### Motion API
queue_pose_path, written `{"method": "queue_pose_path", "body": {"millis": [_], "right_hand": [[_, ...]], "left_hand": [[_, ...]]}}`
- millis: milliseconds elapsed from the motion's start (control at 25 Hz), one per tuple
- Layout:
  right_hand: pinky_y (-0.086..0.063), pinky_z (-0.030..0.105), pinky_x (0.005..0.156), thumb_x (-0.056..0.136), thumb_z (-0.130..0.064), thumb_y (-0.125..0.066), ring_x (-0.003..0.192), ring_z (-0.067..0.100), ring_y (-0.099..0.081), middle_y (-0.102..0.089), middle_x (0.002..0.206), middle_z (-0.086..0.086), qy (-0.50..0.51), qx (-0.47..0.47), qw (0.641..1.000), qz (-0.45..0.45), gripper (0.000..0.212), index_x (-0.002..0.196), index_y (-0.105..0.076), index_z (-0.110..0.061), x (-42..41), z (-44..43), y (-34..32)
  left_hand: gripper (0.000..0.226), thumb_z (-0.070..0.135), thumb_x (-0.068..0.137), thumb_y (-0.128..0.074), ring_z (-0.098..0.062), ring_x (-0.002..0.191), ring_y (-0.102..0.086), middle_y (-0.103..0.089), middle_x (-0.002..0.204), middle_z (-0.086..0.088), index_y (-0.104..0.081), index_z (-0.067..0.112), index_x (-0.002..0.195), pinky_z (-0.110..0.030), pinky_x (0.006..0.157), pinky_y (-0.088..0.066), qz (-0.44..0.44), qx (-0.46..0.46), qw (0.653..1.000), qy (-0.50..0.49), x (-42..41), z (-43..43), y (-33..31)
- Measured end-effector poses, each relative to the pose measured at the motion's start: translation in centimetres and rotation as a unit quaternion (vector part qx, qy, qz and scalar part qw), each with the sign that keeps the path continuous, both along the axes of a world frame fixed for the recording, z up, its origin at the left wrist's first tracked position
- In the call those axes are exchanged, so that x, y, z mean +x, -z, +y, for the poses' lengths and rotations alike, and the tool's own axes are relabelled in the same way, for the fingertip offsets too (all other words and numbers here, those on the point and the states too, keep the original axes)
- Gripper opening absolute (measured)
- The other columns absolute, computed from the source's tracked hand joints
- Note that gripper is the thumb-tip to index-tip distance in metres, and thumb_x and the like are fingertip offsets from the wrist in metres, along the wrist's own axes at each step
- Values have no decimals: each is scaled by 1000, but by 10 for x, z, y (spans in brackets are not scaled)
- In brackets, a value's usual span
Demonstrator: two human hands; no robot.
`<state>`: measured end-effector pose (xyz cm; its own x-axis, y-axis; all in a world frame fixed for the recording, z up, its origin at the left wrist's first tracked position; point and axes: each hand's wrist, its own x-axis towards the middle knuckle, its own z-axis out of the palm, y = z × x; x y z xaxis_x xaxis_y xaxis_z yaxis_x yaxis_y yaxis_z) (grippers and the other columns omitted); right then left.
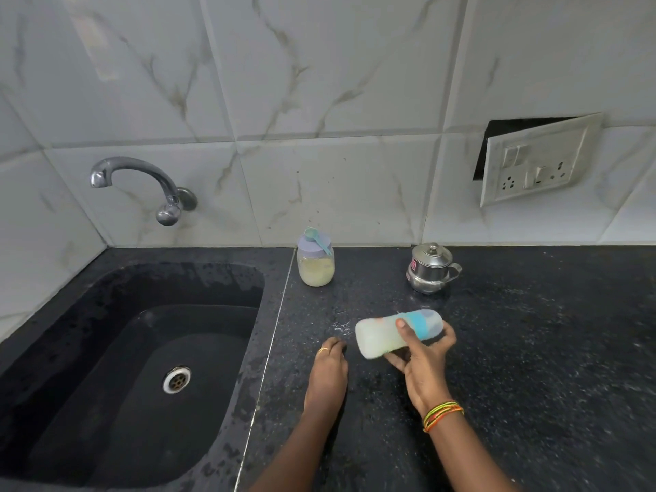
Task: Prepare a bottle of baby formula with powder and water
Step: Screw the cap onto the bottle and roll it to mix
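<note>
My right hand (422,363) grips a baby bottle (380,335) tipped on its side above the black counter, thumb across its front. The bottle looks blurred; it holds a pale milky liquid and has a blue collar and clear cap pointing right. My left hand (328,371) rests on the counter just left of the bottle, fingers curled down, holding nothing. A clear jar of pale yellow powder (316,269) with a lilac lid stands near the wall, a teal scoop (317,239) lying on its lid. A lidded steel pot (431,269) with a handle stands to its right.
A black sink (149,349) with a steel drain fills the left side, and a chrome tap (142,182) juts from the marble-tiled wall above it. A loose switch and socket plate (536,161) hangs on the wall at right. A few water drops lie on the counter (532,349).
</note>
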<state>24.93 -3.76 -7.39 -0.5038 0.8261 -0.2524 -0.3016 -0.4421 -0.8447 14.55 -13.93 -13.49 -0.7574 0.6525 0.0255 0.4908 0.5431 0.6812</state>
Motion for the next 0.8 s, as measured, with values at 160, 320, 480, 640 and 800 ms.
{"method": "queue_pose_path", "body": {"millis": [160, 320, 480, 640, 800], "right_hand": [[-56, 36, 62, 80, -4, -70, 89, 20, -65, -60, 104, 3, -72, 63, 993, -63, 69, 127, -28, -33, 3, -1, 0], [-57, 37, 66, 80, 0, -69, 89, 18, -64, -59, 102, 0, -39, 53, 996, -53, 75, 131, -26, -35, 0, 2, -5], [-59, 42, 70, 76, 2, -72, 86, 22, -68, -66, 97, 5, -94, 90, 989, -65, 78, 130, -29, -34, -2, 0, -9], [-57, 44, 68, 81, -3, -67, 95, 22, -63, -58, 110, 5, -23, -21, 1000, 3, 70, 129, -28, -35, -6, 5, -8], [-57, 43, 69, 78, 2, -69, 90, 22, -66, -63, 103, 3, -50, 30, 998, -20, 84, 134, -25, -42, -4, 6, -6]], "left_hand": [[36, 10, 97, -40, -18, 130, -41, -42, 142, -6, -49, 9, 132, -30, 110, -35, 5, -4, 1000, -8, 0, 0, 1], [36, 8, 96, -39, -20, 129, -42, -44, 140, -7, -49, 8, 130, -31, 109, -36, 4, -2, 1000, -8, 0, 2, 0], [38, 10, 97, -39, -15, 133, -37, -41, 144, -4, -47, 8, 134, -27, 112, -32, 20, -15, 1000, -15, -2, 1, 2], [34, 6, 95, -39, -25, 127, -42, -46, 137, -11, -49, 7, 128, -34, 106, -38, -4, 22, 1000, 2, 1, 1, -1], [33, 5, 95, -38, -28, 123, -44, -48, 134, -14, -50, 7, 126, -36, 103, -39, -5, 37, 999, 5, -1, -1, 0]]}}
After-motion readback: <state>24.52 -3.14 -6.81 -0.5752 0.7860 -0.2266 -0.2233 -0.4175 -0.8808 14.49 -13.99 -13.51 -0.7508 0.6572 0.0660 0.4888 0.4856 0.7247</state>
